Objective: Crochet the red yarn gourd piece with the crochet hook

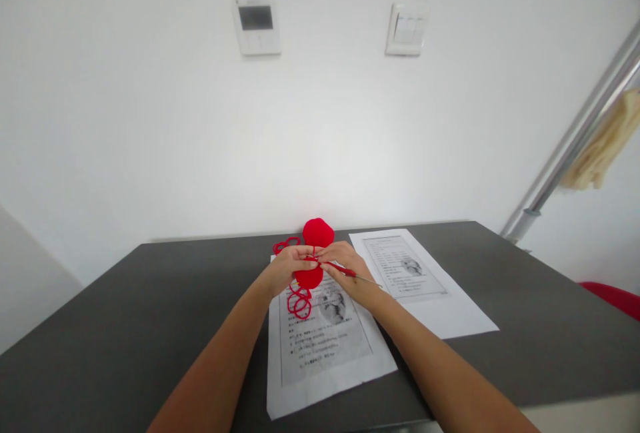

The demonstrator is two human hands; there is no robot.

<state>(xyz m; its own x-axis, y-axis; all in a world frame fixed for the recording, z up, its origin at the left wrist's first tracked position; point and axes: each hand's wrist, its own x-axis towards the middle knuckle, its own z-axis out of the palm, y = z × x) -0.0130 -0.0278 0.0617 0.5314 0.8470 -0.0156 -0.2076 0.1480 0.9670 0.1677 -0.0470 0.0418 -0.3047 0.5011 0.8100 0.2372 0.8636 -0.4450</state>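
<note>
My left hand [287, 266] is closed, pinching a small red crocheted piece [309, 278] and its red yarn. My right hand [345, 266] is closed on a red-handled crochet hook [345, 269], whose metal end points right. The two hands meet over a printed sheet. A red yarn ball [318, 232] sits on the table just behind them. Loose loops of red yarn [299, 302] trail down from the piece onto the paper, and more loops [286, 244] lie by the ball.
Two printed sheets lie on the dark grey table [125, 313], one under my hands [320, 346] and one to the right [420, 280]. A white wall with a control panel [256, 25] and switch [407, 28] stands behind. A metal pole [570, 140] leans at right.
</note>
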